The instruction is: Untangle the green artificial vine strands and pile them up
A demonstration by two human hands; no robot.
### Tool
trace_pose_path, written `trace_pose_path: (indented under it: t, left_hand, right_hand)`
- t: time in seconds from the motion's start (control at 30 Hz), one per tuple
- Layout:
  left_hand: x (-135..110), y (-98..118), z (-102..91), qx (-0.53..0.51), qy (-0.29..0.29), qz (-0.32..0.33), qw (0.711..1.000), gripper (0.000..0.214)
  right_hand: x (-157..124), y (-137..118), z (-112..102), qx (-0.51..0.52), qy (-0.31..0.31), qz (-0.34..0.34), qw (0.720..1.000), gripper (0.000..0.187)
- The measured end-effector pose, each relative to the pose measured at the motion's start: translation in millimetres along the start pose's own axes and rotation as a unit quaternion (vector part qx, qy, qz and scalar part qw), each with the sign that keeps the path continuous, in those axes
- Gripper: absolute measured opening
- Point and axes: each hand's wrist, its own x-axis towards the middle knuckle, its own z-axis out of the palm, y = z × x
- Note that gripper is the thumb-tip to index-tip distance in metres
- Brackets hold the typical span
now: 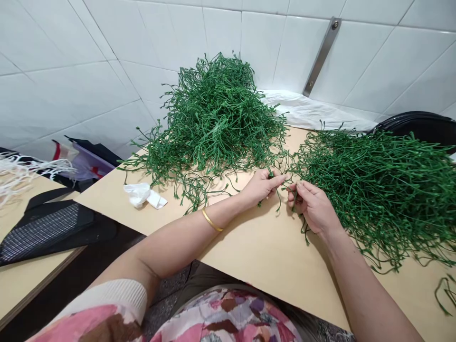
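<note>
Two heaps of thin green plastic stems lie on a light wooden board (pixel 256 251): a tall tangled heap (pixel 213 118) at the back left and a flatter, spread heap (pixel 377 180) at the right. My left hand (pixel 261 186), a gold bangle on its wrist, pinches a green stem (pixel 278 202) between thumb and fingers. Close beside it, my right hand (pixel 311 206) is closed on the same small bunch of stems, whose ends hang down below the fingers. Both hands meet in the gap between the two heaps.
A crumpled white tissue (pixel 144 194) lies on the board's left part. A black mesh bag (pixel 46 228) rests on a second table at the left, with white strands (pixel 21 171) behind it. White plastic sheeting (pixel 313 111) and a black container (pixel 423 126) sit by the tiled wall.
</note>
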Motion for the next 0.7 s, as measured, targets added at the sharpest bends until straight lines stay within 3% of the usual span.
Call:
trace_pose_path:
  t: [0.17,0.33,0.57,0.7]
  left_hand:
    - [0,-2,3.6,0.096,-0.009,0.104,0.990,0.028]
    - [-1,-9,5.6,0.138,-0.007,0.098,0.985,0.021]
    - [-5,-11,8.3,0.182,0.003,0.128,0.975,0.018]
    - [-7,-5,11.6,0.143,0.002,0.081,0.986,0.025]
  right_hand:
    - [-2,-1,5,0.027,-0.020,0.043,0.998,0.034]
    - [-1,-1,4,0.058,-0.029,0.086,0.994,0.036]
    - [-3,-2,5,0.032,-0.061,0.084,0.994,0.033]
    - [-1,-2,2,0.045,-0.069,0.059,0.995,0.029]
